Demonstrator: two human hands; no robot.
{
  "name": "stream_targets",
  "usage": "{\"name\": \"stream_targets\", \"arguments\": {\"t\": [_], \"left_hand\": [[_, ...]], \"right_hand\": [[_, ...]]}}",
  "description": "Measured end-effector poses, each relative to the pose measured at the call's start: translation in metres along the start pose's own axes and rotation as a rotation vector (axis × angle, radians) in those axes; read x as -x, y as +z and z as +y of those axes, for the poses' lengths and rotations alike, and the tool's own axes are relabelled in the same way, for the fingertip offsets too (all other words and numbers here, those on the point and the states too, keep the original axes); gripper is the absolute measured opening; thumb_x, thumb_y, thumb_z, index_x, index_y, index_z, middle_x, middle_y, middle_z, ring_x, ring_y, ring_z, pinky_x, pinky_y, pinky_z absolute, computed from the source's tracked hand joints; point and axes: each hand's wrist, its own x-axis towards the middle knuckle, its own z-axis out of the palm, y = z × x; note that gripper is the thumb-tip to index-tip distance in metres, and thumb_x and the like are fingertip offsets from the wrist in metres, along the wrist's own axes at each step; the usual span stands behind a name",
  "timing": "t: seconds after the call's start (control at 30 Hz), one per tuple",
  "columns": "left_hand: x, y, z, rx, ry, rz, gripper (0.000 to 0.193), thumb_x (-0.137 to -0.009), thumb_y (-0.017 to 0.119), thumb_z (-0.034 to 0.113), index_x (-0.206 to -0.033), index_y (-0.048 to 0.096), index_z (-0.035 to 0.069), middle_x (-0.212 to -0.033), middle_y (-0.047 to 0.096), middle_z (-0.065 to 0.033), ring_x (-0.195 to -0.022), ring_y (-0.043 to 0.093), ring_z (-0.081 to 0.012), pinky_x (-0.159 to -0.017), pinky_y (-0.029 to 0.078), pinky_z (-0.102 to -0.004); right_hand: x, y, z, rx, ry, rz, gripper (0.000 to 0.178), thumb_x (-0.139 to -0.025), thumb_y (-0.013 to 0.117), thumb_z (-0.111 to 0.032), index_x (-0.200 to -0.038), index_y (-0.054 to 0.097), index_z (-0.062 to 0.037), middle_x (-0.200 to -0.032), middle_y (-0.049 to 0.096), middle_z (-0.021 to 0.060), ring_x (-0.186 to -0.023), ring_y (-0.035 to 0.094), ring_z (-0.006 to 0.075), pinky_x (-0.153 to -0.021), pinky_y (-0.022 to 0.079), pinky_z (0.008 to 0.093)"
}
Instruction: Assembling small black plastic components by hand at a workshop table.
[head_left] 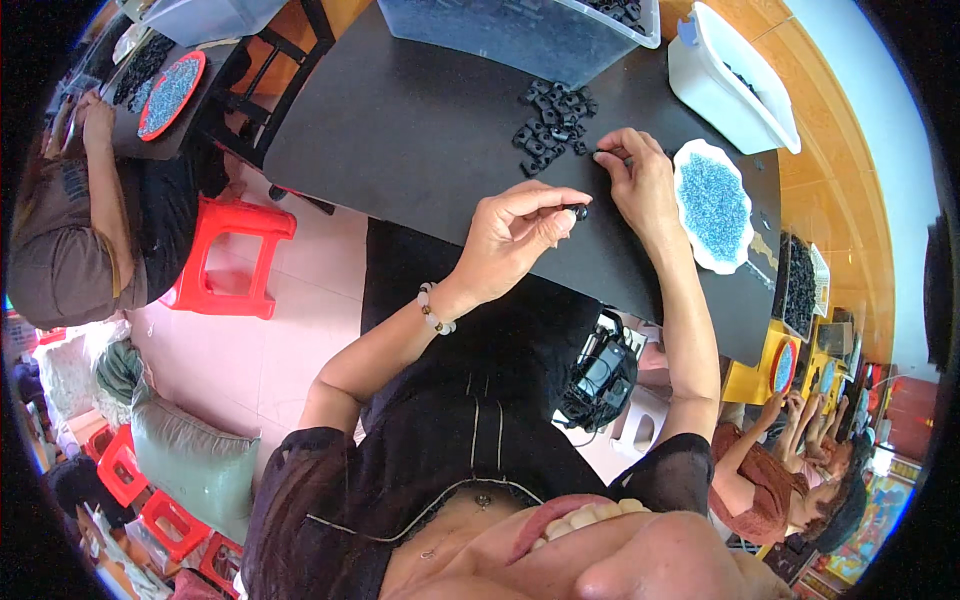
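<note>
My left hand [505, 240], a beaded bracelet on its wrist, pinches a small black plastic piece [578, 212] between thumb and fingers just above the dark table's near side. My right hand [645, 188] is at the right edge of a loose pile of small black plastic pieces [552, 125]. Its thumb and fingertips close on a small dark piece [600, 155], mostly hidden by the fingers. Beside that hand's outer edge lies a white scalloped dish [683, 163] filled with tiny blue-grey parts [714, 208], too small to make out singly.
A clear plastic bin [500, 45] of black pieces stands behind the pile on the dark table [390, 130]. A white tub [715, 85] is at the back right. Co-workers sit left [90, 230] and right [765, 480]. A red stool [235, 255] stands at the left.
</note>
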Motion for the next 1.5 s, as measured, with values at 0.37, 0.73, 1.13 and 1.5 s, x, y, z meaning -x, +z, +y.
{"name": "stream_targets", "arguments": {"t": [0.37,0.73,1.13,1.5], "left_hand": [[0.004,0.008,-0.003,0.003,0.037,0.042,0.021,-0.092,0.065,0.004,-0.112,0.071,0.003,-0.098,0.065,-0.0063,-0.077,0.064,-0.0092,-0.069,0.056,-0.0220],[0.007,0.016,-0.011,-0.051,0.083,-0.020,0.020,-0.092,0.064,0.004,-0.111,0.069,-0.001,-0.099,0.064,-0.0085,-0.077,0.064,-0.0105,-0.067,0.054,-0.0216],[0.007,0.020,-0.015,-0.102,0.062,0.036,0.019,-0.088,0.062,-0.007,-0.102,0.073,0.001,-0.090,0.067,-0.0064,-0.070,0.065,-0.0086,-0.063,0.055,-0.0207],[0.016,0.023,-0.020,-0.359,0.221,0.129,0.042,-0.079,0.044,-0.021,-0.103,0.071,0.001,-0.097,0.066,-0.0118,-0.073,0.068,-0.0134,-0.068,0.058,-0.0246]], "right_hand": [[0.064,-0.035,-0.048,-1.277,0.347,-0.030,0.019,-0.083,0.075,-0.003,-0.097,0.065,0.0029,-0.085,0.068,0.0073,-0.074,0.063,0.0118,-0.069,0.051,0.0238],[0.084,-0.020,-0.045,-1.323,0.331,0.014,0.011,-0.082,0.076,-0.005,-0.089,0.068,-0.0004,-0.085,0.065,0.0065,-0.072,0.057,0.0094,-0.066,0.046,0.0212],[0.082,-0.028,-0.043,-1.132,0.346,-0.084,0.009,-0.081,0.075,0.001,-0.081,0.066,-0.0006,-0.080,0.065,0.0036,-0.073,0.056,0.0070,-0.067,0.043,0.0201],[0.085,-0.014,-0.051,-0.938,0.383,-0.037,0.012,-0.079,0.070,0.005,-0.074,0.060,0.0004,-0.076,0.061,0.0005,-0.070,0.052,0.0067,-0.064,0.040,0.0213]]}}
